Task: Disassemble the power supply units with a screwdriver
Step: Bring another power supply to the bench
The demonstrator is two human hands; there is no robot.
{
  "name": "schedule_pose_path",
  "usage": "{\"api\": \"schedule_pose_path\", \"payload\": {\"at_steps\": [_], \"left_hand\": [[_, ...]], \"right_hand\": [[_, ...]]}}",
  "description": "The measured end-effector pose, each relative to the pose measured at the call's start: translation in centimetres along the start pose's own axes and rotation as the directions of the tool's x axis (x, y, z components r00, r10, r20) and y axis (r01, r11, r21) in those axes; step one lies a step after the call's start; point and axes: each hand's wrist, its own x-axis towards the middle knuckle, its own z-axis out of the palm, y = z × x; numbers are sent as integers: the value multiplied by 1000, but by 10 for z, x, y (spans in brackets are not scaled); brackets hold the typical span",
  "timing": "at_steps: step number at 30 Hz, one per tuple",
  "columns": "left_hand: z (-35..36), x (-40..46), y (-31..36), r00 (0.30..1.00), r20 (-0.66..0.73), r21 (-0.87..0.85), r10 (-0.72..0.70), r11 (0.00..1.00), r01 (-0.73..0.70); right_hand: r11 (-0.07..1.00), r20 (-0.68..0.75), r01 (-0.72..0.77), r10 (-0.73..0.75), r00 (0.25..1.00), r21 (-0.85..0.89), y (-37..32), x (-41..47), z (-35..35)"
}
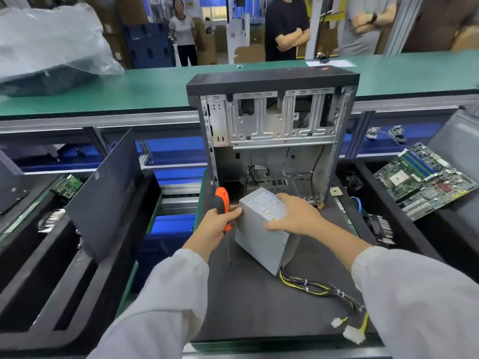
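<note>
- So your left hand point(216, 224) is wrapped around the orange-and-black screwdriver point(223, 209), shaft pointing down at the mat point(246, 301).
- Right hand point(295, 216) grips the top of the grey power supply unit point(259, 234), which sits tilted just near of the open PC case point(272, 130).
- Its cable bundle point(324, 291) trails off right.

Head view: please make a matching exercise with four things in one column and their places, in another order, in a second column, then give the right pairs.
Things:
1. screwdriver
2. power supply unit
3. motherboard
4. white connectors

Places:
A. far right, lying tilted
B. under the right hand
C. at the end of the cable bundle, near the mat's front edge
D. in the left hand, shaft pointing down

Pairs: 1-D, 2-B, 3-A, 4-C
</note>
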Motion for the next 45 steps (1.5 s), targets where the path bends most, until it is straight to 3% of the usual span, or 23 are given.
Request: {"api": "schedule_pose_path", "payload": {"at_steps": [7,13,20,28,37,45], "left_hand": [[-17,4,-13,1000,-16,-82,-13,997,11],[-25,4,-19,999,-33,-78,6,997,-9],[-24,2,-22,997,23,-113,68,992,-65],[2,10,-20,990,-45,-44,133,990,-135],[20,30,-5,1000,-26,-117,-10,993,7],[20,31,-8,994,-104,-156,-24,988,7]], "right_hand": [[989,111,76,-90,990,129,0,-3,6],[994,203,65,-46,978,-87,-6,-4,11],[984,238,43,-1,971,-172,-14,-7,8],[999,251,39,-37,967,0,3,7,-3],[989,291,-2,-40,956,145,19,20,-14],[971,283,-18,-51,958,237,28,24,-16]]}}
